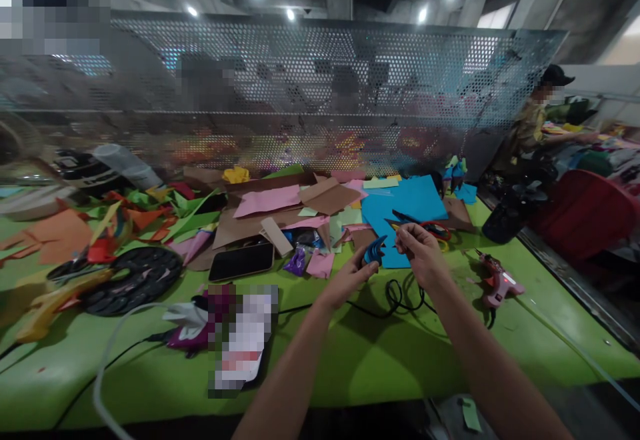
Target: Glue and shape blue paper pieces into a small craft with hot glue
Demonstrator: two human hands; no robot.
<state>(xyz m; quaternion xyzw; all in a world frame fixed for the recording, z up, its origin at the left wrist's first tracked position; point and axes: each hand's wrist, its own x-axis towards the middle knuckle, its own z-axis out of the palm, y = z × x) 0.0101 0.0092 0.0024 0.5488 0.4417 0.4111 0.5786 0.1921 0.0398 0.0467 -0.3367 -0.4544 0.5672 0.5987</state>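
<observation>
My left hand [355, 273] is closed on a small blue piece [374, 250] with layered, curved strips, which looks like paper. Just to its right, my right hand [420, 250] is raised with thumb and fingertips pressed together. Whatever is in that pinch is too small to name. Behind the hands lies a large sheet of blue paper [413, 200]. Scissors with orange handles [437, 230] rest on it, partly hidden by my right hand. Beneath my hands a black cord [395, 297] loops across the green table [370, 367].
A pink glue gun [495, 280] lies at right. A black phone [241, 262], a purple glue gun [193, 327] and a blurred-out phone [245, 340] lie at left, near a black round tray [137, 280]. Coloured paper scraps [270, 200] cover the back before a perforated metal screen [300, 80].
</observation>
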